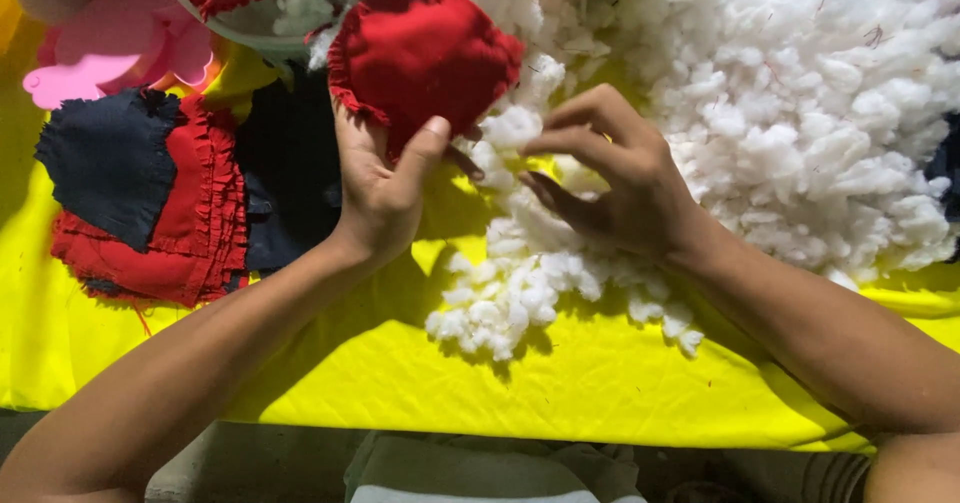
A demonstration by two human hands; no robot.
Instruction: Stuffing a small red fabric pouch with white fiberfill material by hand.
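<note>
Furthest left, a pink plush shape [105,48] lies at the top corner of the yellow cloth [560,383] that covers the table, and below it sits a stack of fabric pieces [150,198], dark blue on top of red with frilled edges, with a further dark piece just beside it. Next comes the left hand [380,188], reaching up from the lower left; its grip is closed on the lower edge of a red fabric pouch [420,53], thumb pressed over the front and fingers behind, so the pouch stands up off the cloth with its frilled rim showing at the left side. Right beside it, the right hand [610,178] bends its fingers together in a pinch, fingertips touching a tuft of white stuffing [510,128] just at the pouch's lower right edge. Under and beyond that hand spreads the large heap of white stuffing fibre [810,113], trailing down toward the near edge of the cloth in small loose clumps.
</note>
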